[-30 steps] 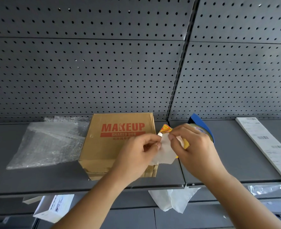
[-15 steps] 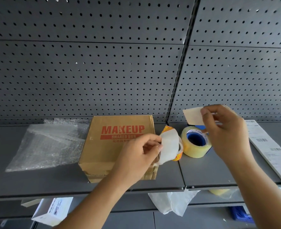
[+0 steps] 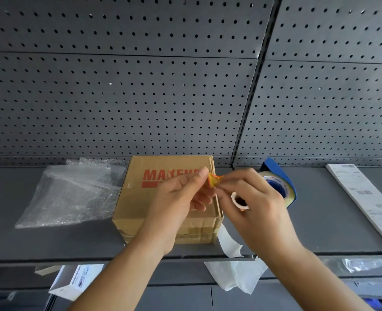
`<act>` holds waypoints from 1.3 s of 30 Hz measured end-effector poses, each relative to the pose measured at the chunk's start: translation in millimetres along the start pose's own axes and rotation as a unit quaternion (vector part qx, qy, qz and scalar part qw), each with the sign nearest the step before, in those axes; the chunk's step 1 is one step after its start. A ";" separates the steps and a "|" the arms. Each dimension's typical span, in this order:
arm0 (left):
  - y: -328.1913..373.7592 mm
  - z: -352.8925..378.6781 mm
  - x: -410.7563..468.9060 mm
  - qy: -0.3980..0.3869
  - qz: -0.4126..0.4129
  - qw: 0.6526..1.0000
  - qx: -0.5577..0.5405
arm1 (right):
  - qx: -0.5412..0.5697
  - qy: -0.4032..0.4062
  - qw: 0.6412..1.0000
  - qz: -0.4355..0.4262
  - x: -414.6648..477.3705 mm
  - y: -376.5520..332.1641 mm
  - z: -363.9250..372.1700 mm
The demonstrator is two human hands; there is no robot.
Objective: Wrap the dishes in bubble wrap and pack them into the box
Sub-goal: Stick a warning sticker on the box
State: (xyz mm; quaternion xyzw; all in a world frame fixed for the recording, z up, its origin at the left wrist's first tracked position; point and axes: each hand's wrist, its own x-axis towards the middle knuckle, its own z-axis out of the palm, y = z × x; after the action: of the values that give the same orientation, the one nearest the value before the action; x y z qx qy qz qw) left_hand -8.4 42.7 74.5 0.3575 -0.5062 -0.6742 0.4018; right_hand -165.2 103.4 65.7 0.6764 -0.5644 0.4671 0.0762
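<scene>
The box (image 3: 138,203), a brown carton printed in red, sat shut near the middle of the shelf (image 3: 331,221), its front face close to the shelf's front edge. No dish was in view anywhere, so the wrapping and packing were probably finished and what remained looked like closing work: sealing or labelling the carton. Whether anything actually lay inside could not be told. Both hands were raised just above the carton's right side. The left hand (image 3: 181,196) pinched a crumpled orange-yellow tab (image 3: 213,179) between thumb and forefinger, its other fingers loosely curled. The right hand (image 3: 259,209) pinched the same tab from the other side while holding a small roll (image 3: 239,202) against its palm, so the end of that roll was likely being worked free. By count there was one carton, one loose sheet of bubble wrap (image 3: 73,194) lying flat toward the shelf's left end and just beside the carton, one large roll of clear tape (image 3: 285,189) with a blue core toward the back, right of the carton, one small roll in hand, and one long printed sheet (image 3: 365,198) with barcodes at the shelf's right end. One white strip (image 3: 228,243) trailed from the carton's front right corner to the shelf's front edge, with crumpled white scraps (image 3: 237,277) below.
</scene>
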 end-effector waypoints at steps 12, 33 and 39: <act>1.0 -18.5 -5.4 0.052 -0.035 0.995 0.076 | 0.258 -0.109 0.884 0.374 10.0 2.7 -1.9; -1.1 -15.7 6.1 0.031 0.056 0.801 0.595 | 0.082 -0.197 0.932 0.294 4.2 21.5 18.7; -2.4 -14.0 7.4 0.034 0.068 0.784 0.615 | 0.065 -0.193 0.939 0.278 3.6 17.4 18.2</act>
State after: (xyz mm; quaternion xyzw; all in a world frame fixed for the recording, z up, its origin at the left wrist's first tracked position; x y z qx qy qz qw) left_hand 0.6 30.9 68.4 0.5158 -0.8230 -0.1780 0.1581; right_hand -170.1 83.4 50.9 0.5730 -0.7024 0.3657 -0.2113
